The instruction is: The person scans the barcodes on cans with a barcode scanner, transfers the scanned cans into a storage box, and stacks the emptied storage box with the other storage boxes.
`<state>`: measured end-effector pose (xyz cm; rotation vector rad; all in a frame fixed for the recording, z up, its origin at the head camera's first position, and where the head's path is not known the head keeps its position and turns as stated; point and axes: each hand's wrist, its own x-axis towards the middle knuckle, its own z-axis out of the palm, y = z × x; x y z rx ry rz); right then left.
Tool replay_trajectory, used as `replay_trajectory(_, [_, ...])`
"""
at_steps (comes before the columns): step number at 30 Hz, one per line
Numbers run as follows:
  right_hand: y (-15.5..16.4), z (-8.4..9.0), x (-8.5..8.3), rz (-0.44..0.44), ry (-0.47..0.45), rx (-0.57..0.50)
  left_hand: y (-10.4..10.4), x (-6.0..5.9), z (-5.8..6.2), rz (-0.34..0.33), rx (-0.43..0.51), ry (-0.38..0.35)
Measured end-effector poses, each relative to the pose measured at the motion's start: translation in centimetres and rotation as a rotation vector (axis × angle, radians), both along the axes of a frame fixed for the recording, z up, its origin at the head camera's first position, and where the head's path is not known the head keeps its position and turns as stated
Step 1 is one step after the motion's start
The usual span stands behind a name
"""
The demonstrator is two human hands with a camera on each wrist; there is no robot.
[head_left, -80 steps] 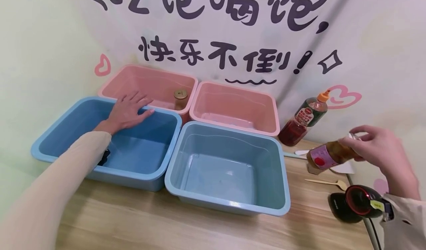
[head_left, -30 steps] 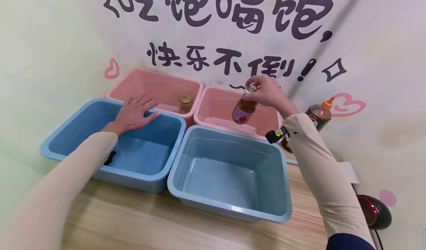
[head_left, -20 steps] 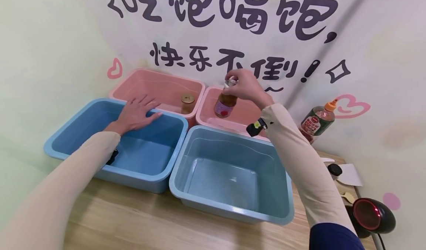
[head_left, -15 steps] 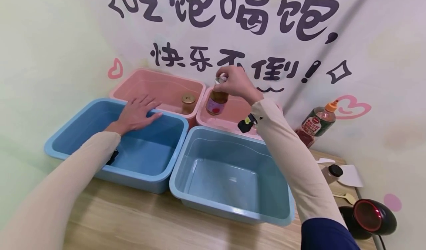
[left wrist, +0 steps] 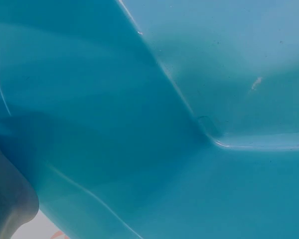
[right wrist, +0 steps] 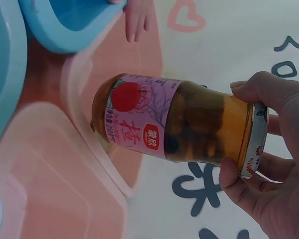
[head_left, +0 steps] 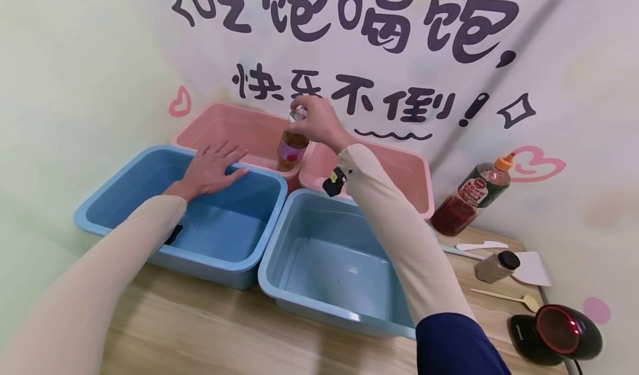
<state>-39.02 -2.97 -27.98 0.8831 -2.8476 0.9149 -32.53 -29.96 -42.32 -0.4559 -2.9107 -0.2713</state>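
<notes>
My right hand (head_left: 319, 121) grips a glass jar (head_left: 292, 148) around its white lid, thumb and fingertips at the neck. The jar has a pink-purple label with a red fruit and holds dark pieces in amber liquid. In the head view it overlaps the right end of the left pink bin (head_left: 239, 111), nearly upright. A gold-topped can in that bin is mostly hidden behind it. My left hand (head_left: 212, 167) rests, fingers spread, over the back rim of the left blue bin (head_left: 219, 261). The left wrist view shows mostly this bin's inner walls (left wrist: 104, 99).
Right of it stand another blue bin (head_left: 319, 308) and a pink bin (head_left: 409, 170). On the table's right side are a red sauce bottle (head_left: 471, 197), white knife (head_left: 481, 246), black-capped jar (head_left: 496, 268), spatula (head_left: 533, 269), wooden spoon (head_left: 504, 297) and black device with a red ring (head_left: 569, 330).
My right hand has carried the glass jar from the table's right side leftward, past the right pink bin to the left one. My left hand stays on the blue rim.
</notes>
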Motion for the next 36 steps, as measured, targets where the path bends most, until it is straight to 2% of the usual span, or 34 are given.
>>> replay_trajectory(13, [-3.1, -4.9, -0.7, 0.038, -0.098, 0.002, -0.1, 0.1, 0.0, -0.001, 0.003, 0.024])
replay_trajectory(19, [-3.4, -7.1, -1.6, 0.125, -0.02, 0.054, -0.3, 0.0, -0.2, -0.008, 0.012, 0.053])
replay_trajectory(21, [-3.4, -7.7, -1.8, 0.164, -0.027, 0.058, -0.3, 0.0, -0.2, -0.01, 0.017, 0.051])
replay_trajectory(25, [-3.5, -8.5, -2.3, 0.22, -0.064, 0.088, -0.4, 0.0, -0.1, -0.008, 0.016, 0.045])
replay_trajectory(33, [-4.0, -9.4, -2.6, 0.242, -0.125, 0.136, -0.4, -0.1, 0.0, 0.001, 0.001, 0.032])
replay_trajectory(36, [-4.2, -9.9, -2.7, 0.242, -0.119, 0.154, -0.4, -0.1, -0.2, 0.0, -0.002, 0.024])
